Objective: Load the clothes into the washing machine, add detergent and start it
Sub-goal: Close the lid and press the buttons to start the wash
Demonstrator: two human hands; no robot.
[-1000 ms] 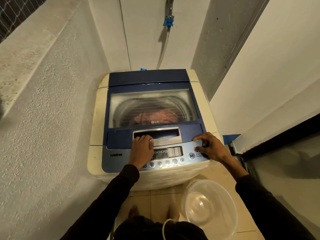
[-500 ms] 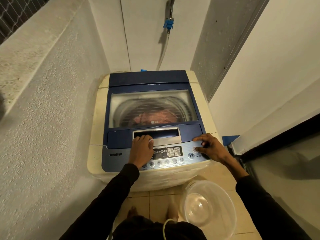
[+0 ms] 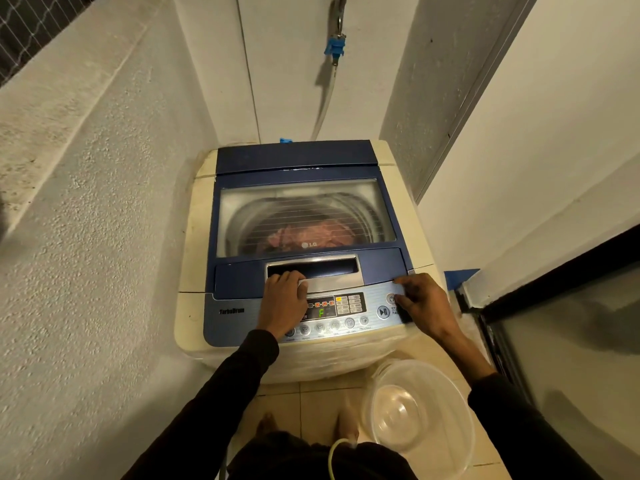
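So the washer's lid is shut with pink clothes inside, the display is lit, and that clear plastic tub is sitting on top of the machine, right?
Not quite. The head view shows the clear plastic tub on the tiled floor in front of the washer, not on top. The rest holds: lid shut, pink clothes inside, display lit.

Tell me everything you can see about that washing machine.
The washing machine is a cream top-loader standing in a narrow corner. Its blue lid is shut; through the window pinkish clothes lie in the drum. The front panel's display is lit. The left hand rests at the lid's handle recess; the right hand touches the panel's right end.
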